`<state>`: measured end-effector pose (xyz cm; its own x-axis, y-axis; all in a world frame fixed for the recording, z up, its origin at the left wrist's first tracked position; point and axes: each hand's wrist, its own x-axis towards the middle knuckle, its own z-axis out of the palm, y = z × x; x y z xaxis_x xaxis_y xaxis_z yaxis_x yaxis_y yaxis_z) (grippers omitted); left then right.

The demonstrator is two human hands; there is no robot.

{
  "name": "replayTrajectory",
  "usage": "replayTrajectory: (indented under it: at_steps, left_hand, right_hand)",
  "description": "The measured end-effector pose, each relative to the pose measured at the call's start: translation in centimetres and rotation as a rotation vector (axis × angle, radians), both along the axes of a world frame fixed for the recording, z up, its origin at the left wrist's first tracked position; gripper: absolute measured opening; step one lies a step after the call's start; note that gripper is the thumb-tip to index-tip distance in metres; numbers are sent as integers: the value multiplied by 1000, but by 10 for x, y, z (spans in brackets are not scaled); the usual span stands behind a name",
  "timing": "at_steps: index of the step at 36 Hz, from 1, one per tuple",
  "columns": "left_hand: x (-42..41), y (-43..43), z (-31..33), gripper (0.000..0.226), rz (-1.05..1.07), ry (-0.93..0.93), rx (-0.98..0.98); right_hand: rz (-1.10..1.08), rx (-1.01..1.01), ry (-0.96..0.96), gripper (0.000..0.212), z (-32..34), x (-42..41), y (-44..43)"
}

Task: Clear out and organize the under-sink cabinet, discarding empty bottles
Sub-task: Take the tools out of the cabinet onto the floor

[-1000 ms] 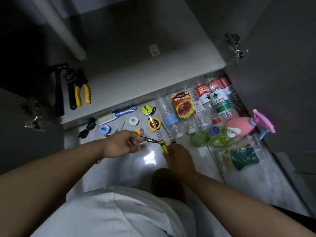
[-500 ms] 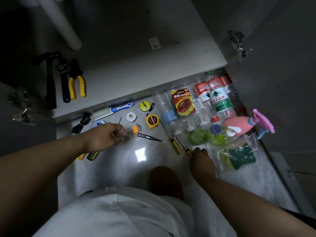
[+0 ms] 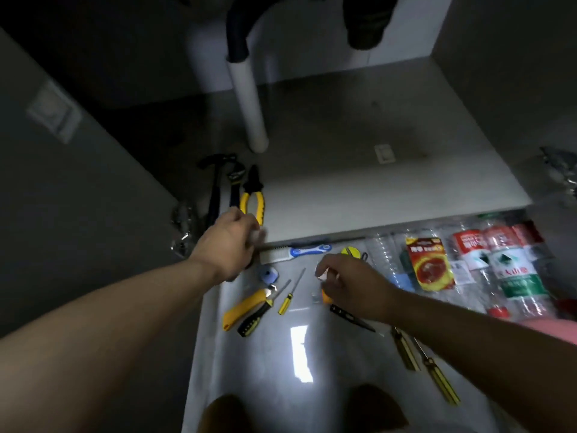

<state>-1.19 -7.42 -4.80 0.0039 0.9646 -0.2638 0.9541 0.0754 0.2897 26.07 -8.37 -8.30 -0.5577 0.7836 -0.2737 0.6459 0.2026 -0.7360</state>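
Several clear plastic bottles point(image 3: 505, 276) with red and green labels lie on the floor at the right, under the cabinet's front edge. My left hand point(image 3: 231, 242) is at the cabinet's front left edge, beside the yellow-handled pliers point(image 3: 253, 198). Its fingers are curled round something small and pale, which is blurred. My right hand point(image 3: 349, 282) is down on the floor over the orange hex key set point(image 3: 325, 296) and pinches a small white roll point(image 3: 323, 274).
A hammer point(image 3: 215, 182) and a wrench point(image 3: 234, 185) lie inside the cabinet, with a white drain pipe point(image 3: 249, 104) behind. On the floor lie a blue-handled brush point(image 3: 299, 251), a yellow knife point(image 3: 243, 307), screwdrivers point(image 3: 431, 367), a tester pen point(image 3: 349, 317) and a red packet point(image 3: 429, 264).
The view has tilted up into the cabinet. My left hand rose from the floor tools to the cabinet edge. My right hand left the screwdrivers and reached forward to the white roll.
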Motion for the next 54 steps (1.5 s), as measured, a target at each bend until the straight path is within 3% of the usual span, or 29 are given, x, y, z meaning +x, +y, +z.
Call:
replayTrajectory:
  at_steps: [4,8,14,16,21,26,31,38,45,49,54]
  left_hand:
    - [-19,21,-20,58,161,13,-18]
    - [-30,40,-41,72,367,-88,20]
    - [-38,61,-65,74,624,-203,2]
    - [-38,65,-71,69,652,-152,20]
    - [-40,73,-78,46,626,24,83]
    - [-34,85,-76,51,596,81,-64]
    - [-30,92,-71,59,795,-79,-74]
    - [-19,69,-57,49,961,-289,-11]
    - [-13,14,-42,18,801,-404,161]
    - [0,-30,-44,18,654,-306,162]
    - [22,-101,-71,21,540,-332,40]
  right_hand:
    - [227,45,-225,32,10,-32,55]
    - [309,60,-282,42,6,-67,93]
    - [205,123,-249,62,-18,-130,121]
    - [137,128,-214,63,-25,-147,124]
    - [62,244,-244,49,-33,-173,128]
    - [33,486,-306,35,-46,-159,133]
    - [-31,625,-390,59,-56,-121,122]
    - [-100,478,-484,90,-56,-114,97]
    - [-44,272,-596,74,-36,-124,101]
    - [-34,193,-628,71,-22,-94,94]
    - [-37,56,-537,55,-23,-25,62]
